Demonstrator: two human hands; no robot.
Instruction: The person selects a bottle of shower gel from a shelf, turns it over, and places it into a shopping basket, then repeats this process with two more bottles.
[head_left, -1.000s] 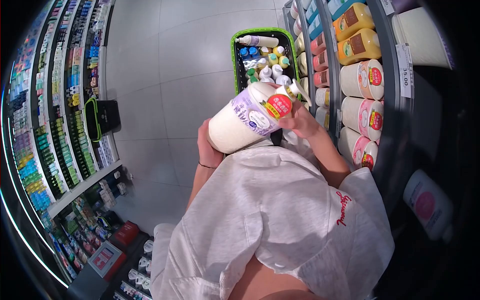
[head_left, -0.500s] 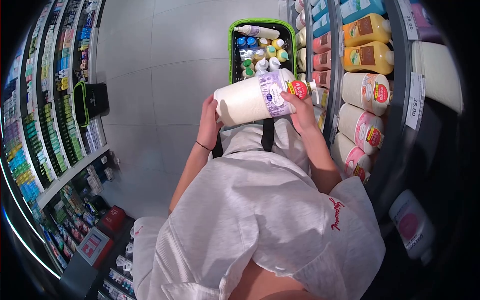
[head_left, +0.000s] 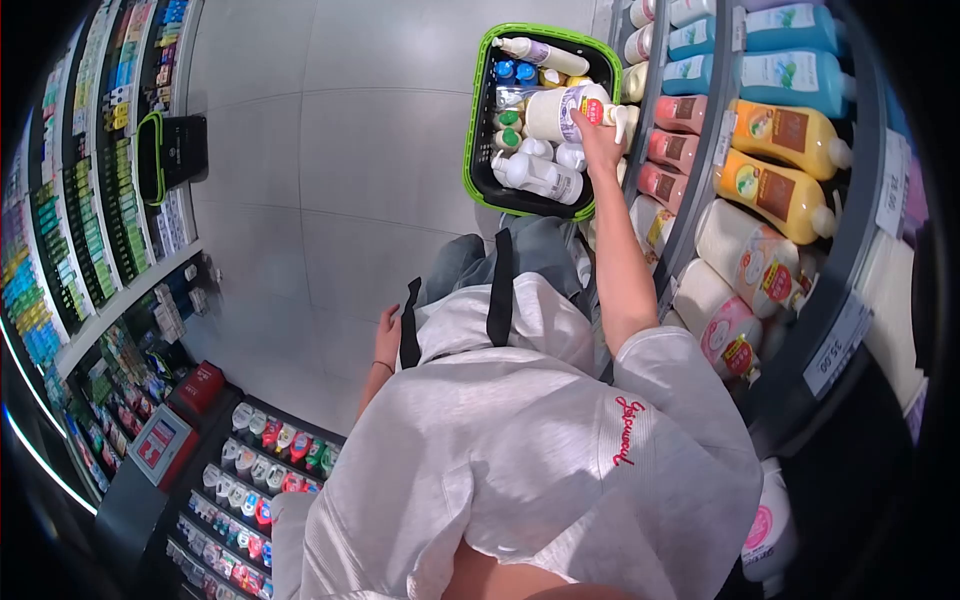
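My right hand (head_left: 602, 148) is closed on a large white pump bottle (head_left: 548, 115) with a lavender label and a red tag. The bottle lies on its side over the black shopping basket (head_left: 469, 160) with a green rim, its pump pointing right. Around it in the basket are several bottles: a long white pump bottle (head_left: 545, 54), a white pump bottle (head_left: 540, 177), blue-capped ones (head_left: 515, 72) and green-capped ones (head_left: 508, 128). My left hand (head_left: 387, 335) hangs beside my hip, fingers loosely stretched, holding nothing visible.
Shelves on the right hold yellow bottles (head_left: 775, 195), blue bottles (head_left: 795, 75), pink bottles (head_left: 672, 150) and white pump bottles (head_left: 715, 315). Another black basket (head_left: 185, 150) stands by the left shelves. A red-framed display (head_left: 160, 445) and a rack of small items (head_left: 270, 440) are at lower left.
The large pump bottle has moved away from my body, from both hands to over the basket in my right hand. My left hand has let go and dropped to my side.
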